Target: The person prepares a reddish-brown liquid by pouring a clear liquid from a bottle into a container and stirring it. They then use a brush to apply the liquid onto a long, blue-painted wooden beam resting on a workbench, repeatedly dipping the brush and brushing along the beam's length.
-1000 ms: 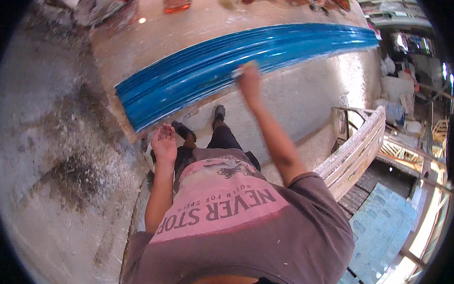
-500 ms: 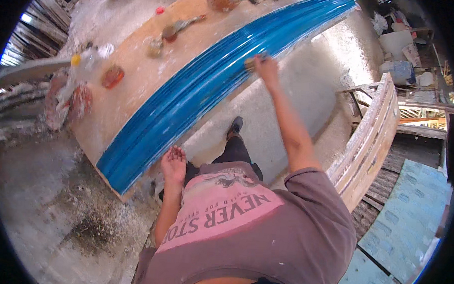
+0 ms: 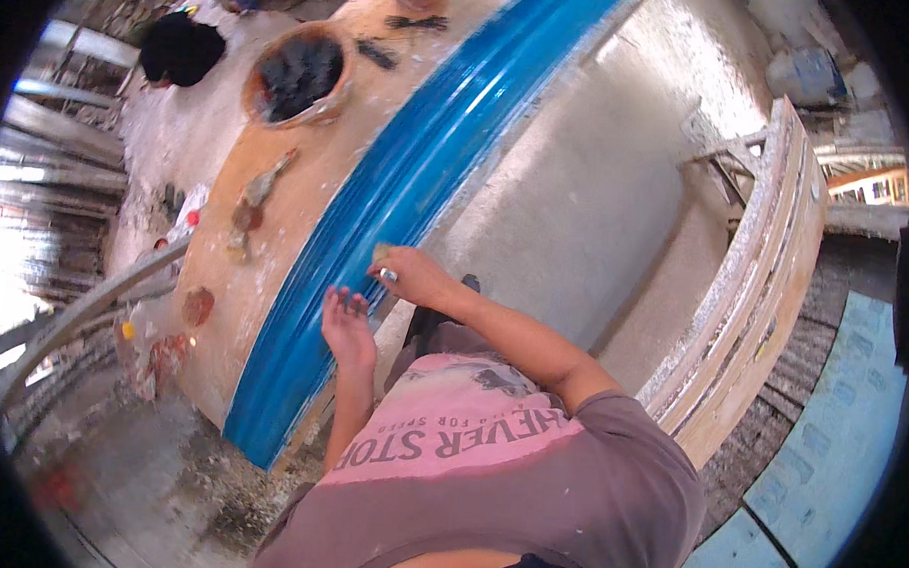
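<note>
A long, curved, glossy blue panel (image 3: 428,173) runs from the near left to the far edge, with streaks along its length. My right hand (image 3: 415,276) is closed around a small brush, whose pale bristles (image 3: 380,251) point at the panel's near half. Whether the bristles touch the surface I cannot tell. Close beside it, my left hand (image 3: 349,330) is held palm up at the panel's near edge, fingers apart and smudged dark, holding nothing. Most of the brush's handle is hidden in my right hand.
Beyond the panel, a wooden board (image 3: 207,350) carries used brushes (image 3: 252,207) and a round tub (image 3: 249,102) of dark material. Another person's dark-haired head (image 3: 182,49) shows at far left. A pale curved mould (image 3: 746,264) stands on the right, near light blue sheets (image 3: 830,427).
My right hand has come back along the blue panel from its far part, with the brush, to beside my left hand. The whole view has swung, bringing the tub into sight.
</note>
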Tool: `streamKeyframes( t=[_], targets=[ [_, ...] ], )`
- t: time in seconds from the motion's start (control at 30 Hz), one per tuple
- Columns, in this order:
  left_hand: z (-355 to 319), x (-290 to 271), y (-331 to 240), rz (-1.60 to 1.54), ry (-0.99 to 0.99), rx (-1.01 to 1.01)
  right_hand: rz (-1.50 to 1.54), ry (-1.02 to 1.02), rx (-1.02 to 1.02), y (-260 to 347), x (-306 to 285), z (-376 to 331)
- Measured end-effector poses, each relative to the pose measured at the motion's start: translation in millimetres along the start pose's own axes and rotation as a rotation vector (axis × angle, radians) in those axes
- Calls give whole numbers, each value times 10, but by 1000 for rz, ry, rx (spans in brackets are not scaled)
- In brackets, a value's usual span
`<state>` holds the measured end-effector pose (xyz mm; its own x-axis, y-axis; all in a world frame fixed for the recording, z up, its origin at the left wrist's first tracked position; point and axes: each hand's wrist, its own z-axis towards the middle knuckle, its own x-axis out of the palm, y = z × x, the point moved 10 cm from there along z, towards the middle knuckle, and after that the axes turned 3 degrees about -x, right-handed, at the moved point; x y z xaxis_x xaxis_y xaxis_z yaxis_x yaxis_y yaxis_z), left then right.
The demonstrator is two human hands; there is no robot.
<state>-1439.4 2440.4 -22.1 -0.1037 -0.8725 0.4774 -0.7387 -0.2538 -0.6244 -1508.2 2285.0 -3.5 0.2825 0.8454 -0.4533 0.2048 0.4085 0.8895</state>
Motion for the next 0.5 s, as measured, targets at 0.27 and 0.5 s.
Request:
streamKeyframes(
  t=[0.27,0.5],
  targets=[
    [843,1902,503,314,240,192,-117,-743,312,-1870,-3661,132],
    [1313,3206,909,356,369,146,-868,-767,168,-2384,-5307,574]
  ],
)
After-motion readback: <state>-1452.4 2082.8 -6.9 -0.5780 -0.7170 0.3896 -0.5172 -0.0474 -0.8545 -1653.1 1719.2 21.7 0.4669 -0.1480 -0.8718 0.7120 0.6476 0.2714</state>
